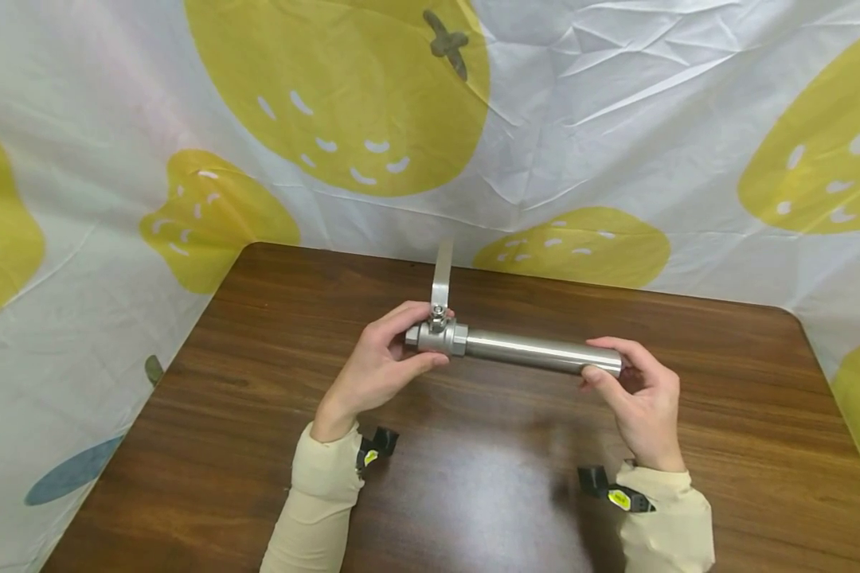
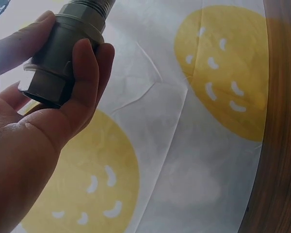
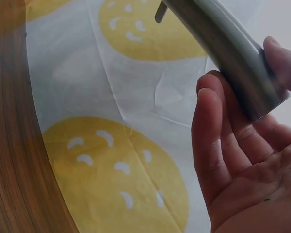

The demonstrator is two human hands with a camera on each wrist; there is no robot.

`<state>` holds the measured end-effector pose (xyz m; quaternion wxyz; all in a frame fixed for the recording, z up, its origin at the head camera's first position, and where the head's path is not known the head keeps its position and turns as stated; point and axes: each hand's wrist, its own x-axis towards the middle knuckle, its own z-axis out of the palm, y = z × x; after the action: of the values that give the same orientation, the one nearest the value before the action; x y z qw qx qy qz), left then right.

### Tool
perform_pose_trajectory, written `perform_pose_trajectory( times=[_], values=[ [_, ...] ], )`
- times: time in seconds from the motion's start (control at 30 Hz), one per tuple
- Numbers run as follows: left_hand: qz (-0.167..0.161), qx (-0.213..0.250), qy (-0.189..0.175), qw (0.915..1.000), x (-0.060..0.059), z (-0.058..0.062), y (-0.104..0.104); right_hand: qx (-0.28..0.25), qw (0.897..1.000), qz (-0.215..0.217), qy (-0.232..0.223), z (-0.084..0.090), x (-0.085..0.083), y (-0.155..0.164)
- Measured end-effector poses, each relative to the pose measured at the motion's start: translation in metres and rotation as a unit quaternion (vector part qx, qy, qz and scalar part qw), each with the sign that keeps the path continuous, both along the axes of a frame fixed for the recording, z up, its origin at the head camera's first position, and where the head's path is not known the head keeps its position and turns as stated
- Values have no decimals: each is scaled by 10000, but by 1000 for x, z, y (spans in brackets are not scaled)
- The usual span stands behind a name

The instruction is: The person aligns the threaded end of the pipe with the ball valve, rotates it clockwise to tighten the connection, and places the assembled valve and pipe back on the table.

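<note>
A steel ball valve [image 1: 440, 336] with a flat lever handle [image 1: 442, 274] pointing away from me is joined to a polished steel pipe [image 1: 541, 352], held level above the brown table [image 1: 473, 477]. My left hand [image 1: 380, 362] grips the valve body [image 2: 56, 63], fingers and thumb curled round it. The pipe's right end [image 3: 233, 53] is pinched between the thumb and fingers of my right hand [image 1: 634, 398].
A white sheet with yellow strawberry prints [image 1: 344, 87] hangs behind and beside the table. The table's far edge [image 1: 516, 274] lies just beyond the valve. Black camera mounts [image 1: 376, 446] sit on both cream-sleeved wrists.
</note>
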<state>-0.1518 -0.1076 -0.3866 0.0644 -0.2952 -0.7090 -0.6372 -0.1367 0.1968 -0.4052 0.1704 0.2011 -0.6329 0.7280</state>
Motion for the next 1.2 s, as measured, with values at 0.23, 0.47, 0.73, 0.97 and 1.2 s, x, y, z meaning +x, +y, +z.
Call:
perform_pose_trajectory(
  times=[0.23,0.47,0.73,0.97,1.2],
  values=[
    [59,-64,74,9999,-1,-2,1,611,9945,-328,-781,5,2,-1],
    [140,-64,55,9999,-1,-2,1,529,9941,-332,-885,3,0,-4],
    [347,25,-234,9991,-1,-1,-4,701,9932,410,-840,2,1,0],
    [183,140,-226,9995,-1,-1,-5,774,9939,762,-203,1,2,7],
    [58,160,-158,9997,-2,-2,-5,992,9932,592,109,-1,2,10]
  ],
)
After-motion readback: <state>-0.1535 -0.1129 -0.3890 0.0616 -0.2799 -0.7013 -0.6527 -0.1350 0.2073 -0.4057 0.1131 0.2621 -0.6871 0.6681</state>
